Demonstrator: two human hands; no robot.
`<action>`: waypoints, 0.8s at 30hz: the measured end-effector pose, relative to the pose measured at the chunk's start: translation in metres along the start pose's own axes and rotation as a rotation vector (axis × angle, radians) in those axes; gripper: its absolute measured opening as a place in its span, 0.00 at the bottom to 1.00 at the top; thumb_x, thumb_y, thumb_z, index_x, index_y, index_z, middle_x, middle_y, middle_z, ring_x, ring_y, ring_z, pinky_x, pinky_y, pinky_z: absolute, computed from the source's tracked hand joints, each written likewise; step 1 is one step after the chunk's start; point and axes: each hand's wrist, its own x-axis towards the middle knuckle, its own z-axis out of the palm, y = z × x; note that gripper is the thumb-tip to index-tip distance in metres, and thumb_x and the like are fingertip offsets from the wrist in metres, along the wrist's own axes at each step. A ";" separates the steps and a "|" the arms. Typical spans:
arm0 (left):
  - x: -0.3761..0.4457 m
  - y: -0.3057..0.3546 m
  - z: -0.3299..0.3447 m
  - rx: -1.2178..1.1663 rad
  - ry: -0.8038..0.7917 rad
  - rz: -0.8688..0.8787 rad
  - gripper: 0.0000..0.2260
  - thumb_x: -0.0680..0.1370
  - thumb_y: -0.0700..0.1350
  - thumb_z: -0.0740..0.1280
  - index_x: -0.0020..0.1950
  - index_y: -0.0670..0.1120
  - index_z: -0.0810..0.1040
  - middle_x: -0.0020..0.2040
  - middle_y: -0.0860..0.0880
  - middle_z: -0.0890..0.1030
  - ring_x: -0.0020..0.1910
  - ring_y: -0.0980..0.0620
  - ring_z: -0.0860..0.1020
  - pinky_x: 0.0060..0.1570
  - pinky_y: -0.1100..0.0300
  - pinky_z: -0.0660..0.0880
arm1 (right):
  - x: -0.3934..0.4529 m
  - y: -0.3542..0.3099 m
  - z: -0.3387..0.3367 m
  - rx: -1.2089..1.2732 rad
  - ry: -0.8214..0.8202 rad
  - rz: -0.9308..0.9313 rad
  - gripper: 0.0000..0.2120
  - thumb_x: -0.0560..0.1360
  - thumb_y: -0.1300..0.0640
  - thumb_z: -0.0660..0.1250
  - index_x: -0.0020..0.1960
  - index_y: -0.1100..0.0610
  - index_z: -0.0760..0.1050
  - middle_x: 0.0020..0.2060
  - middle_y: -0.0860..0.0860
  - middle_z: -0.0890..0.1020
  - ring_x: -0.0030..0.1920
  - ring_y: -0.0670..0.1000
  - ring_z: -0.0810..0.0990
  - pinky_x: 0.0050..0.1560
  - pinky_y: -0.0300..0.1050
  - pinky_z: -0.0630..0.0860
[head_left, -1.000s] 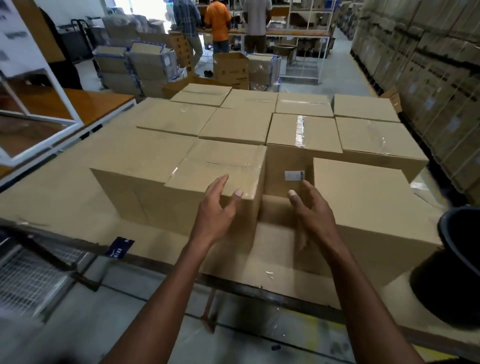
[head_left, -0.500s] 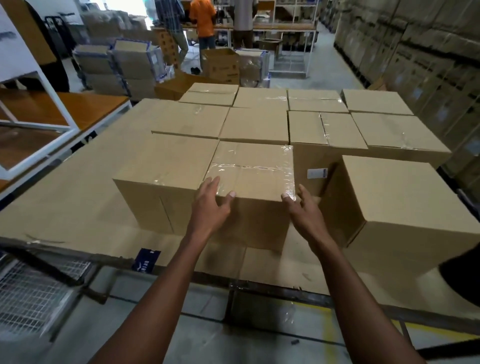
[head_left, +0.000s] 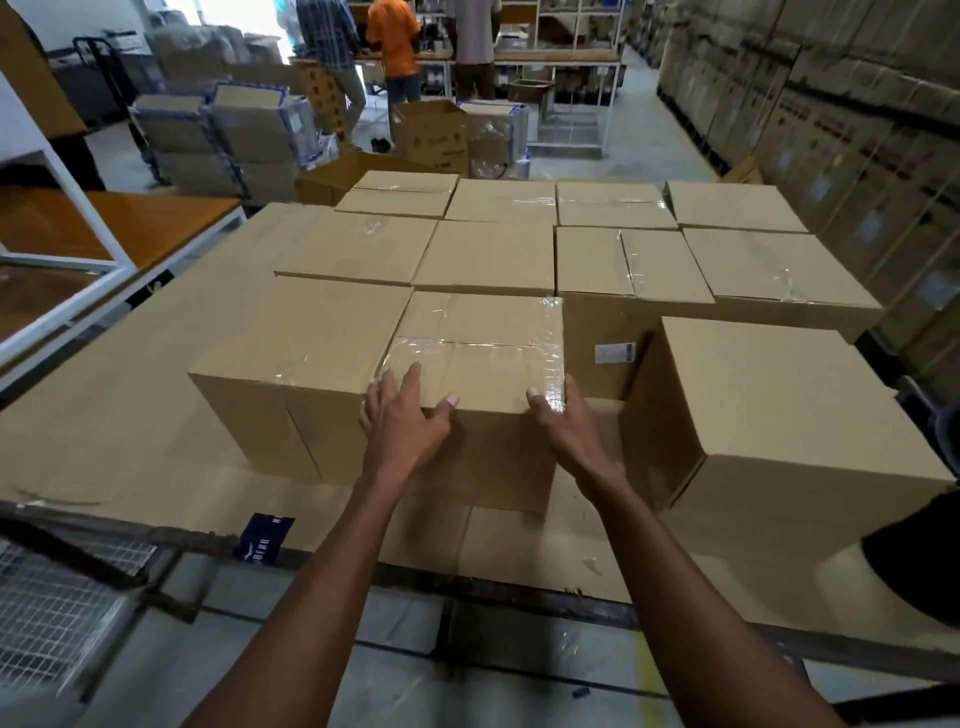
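Taped box: a brown cardboard taped box (head_left: 475, 353) with shiny clear tape all over its top. It stands in the front row on the counter, near the front edge.
Left hand: the left hand (head_left: 402, 421) lies on the near left part of the box top. Its fingers are straight and spread out, and its thumb lies along the front top edge.
Right hand: the right hand (head_left: 563, 426) is at the near right corner of the same box. Its thumb is on the top and its fingers point up along the right side.
Hands together or apart: they are apart, one at each end of the box's front edge. Neither one is curled tight.
Left neighbor: a plain box (head_left: 301, 353) stands right against the taped box.
Right neighbor: a big box (head_left: 769, 395) stands near, with a gap in between.
Behind the gap: a box with a white sticker (head_left: 615, 353) on its front.
Farther back: more rows of closed boxes, packed side by side.
Counter: the counter (head_left: 114, 405) is covered with flat cardboard.
Front edge: a blue tag (head_left: 262, 538) hangs there, and a wire grid (head_left: 52, 613) is low on the left.
Left side: an orange table (head_left: 156, 218).
Right side: a wall of stacked boxes (head_left: 831, 130).
Far back: a person in an orange shirt (head_left: 392, 31) stands with others.
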 end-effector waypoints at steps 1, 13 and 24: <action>0.000 0.000 0.000 -0.004 -0.001 0.000 0.31 0.81 0.60 0.64 0.82 0.53 0.59 0.83 0.43 0.56 0.82 0.40 0.51 0.77 0.40 0.51 | 0.001 0.002 0.000 -0.004 0.004 -0.002 0.30 0.84 0.44 0.63 0.81 0.52 0.60 0.75 0.52 0.72 0.73 0.57 0.72 0.64 0.51 0.72; 0.001 0.012 0.006 -0.061 0.019 0.029 0.28 0.81 0.57 0.67 0.80 0.54 0.65 0.81 0.45 0.62 0.77 0.41 0.58 0.73 0.42 0.59 | 0.005 0.018 -0.019 -0.026 0.076 0.009 0.29 0.84 0.47 0.63 0.82 0.49 0.59 0.76 0.50 0.71 0.74 0.55 0.72 0.70 0.60 0.74; 0.004 0.013 0.013 -0.257 0.045 0.062 0.24 0.80 0.48 0.69 0.75 0.49 0.72 0.71 0.46 0.75 0.67 0.42 0.68 0.61 0.49 0.71 | -0.010 0.031 -0.050 0.016 0.197 -0.010 0.23 0.85 0.54 0.62 0.79 0.51 0.65 0.70 0.52 0.76 0.64 0.51 0.75 0.58 0.50 0.74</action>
